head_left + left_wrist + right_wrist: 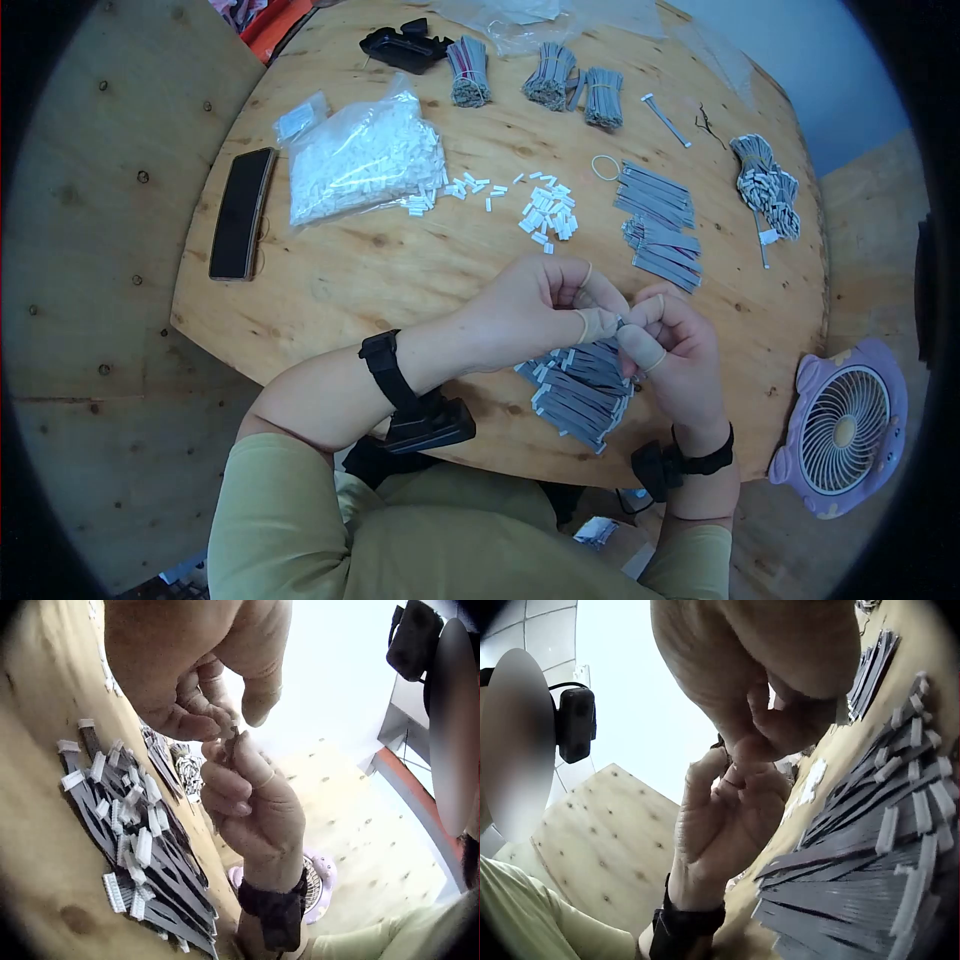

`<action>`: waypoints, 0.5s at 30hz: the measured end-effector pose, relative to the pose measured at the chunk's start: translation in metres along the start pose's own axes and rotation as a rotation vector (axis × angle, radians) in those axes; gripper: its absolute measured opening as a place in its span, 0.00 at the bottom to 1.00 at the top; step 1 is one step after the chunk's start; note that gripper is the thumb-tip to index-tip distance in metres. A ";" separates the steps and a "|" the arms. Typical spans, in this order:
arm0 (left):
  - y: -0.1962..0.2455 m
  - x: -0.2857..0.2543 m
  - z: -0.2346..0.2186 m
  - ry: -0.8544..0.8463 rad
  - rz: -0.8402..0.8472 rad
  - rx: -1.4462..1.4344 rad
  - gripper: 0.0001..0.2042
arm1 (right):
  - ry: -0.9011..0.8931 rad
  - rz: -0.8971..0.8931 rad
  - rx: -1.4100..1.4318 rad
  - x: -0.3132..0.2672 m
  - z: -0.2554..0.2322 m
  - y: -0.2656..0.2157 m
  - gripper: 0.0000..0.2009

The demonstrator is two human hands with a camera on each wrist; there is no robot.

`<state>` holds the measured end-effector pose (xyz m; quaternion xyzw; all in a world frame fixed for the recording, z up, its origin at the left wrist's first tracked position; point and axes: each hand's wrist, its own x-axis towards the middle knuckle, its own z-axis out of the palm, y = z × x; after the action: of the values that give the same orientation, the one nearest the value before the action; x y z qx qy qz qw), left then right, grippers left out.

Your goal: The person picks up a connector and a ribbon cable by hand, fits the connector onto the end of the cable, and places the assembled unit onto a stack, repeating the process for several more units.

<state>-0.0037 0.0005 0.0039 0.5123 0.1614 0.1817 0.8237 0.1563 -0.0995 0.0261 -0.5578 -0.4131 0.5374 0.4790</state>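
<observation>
My left hand (545, 305) and right hand (675, 345) meet fingertip to fingertip above the table. Between them they pinch a grey ribbon cable (233, 741), mostly hidden by the fingers; a small pale bit shows at its upper end in the left wrist view. Finger cots (597, 324) cover some of the fingertips and thumbs. Just below the hands lies a fanned pile of grey ribbon cables (580, 400) with white connectors (142, 846) on their ends. Beyond the left hand is a loose heap of small white connector housings (548, 212).
A clear bag of white housings (365, 160) and a phone (242, 214) lie to the left. Tied cable bundles (468, 72) and a black case (405, 46) stand at the back. More cables (655, 195) and a bundle (766, 185) lie right. A purple fan (843, 430) stands beside the table's right edge.
</observation>
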 end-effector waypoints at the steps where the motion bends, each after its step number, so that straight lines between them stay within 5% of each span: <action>1: -0.003 0.001 -0.001 0.009 -0.009 0.011 0.07 | -0.001 0.009 -0.015 -0.001 0.001 -0.002 0.03; 5: 0.001 0.000 0.000 0.046 -0.101 0.007 0.06 | 0.020 0.116 -0.006 -0.002 0.005 -0.013 0.03; 15: -0.013 0.001 0.007 0.165 0.008 0.326 0.04 | -0.118 0.214 -0.265 -0.005 -0.004 -0.018 0.06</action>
<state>0.0024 -0.0097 -0.0045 0.6230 0.2539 0.1979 0.7129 0.1604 -0.1010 0.0446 -0.6241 -0.4462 0.5580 0.3163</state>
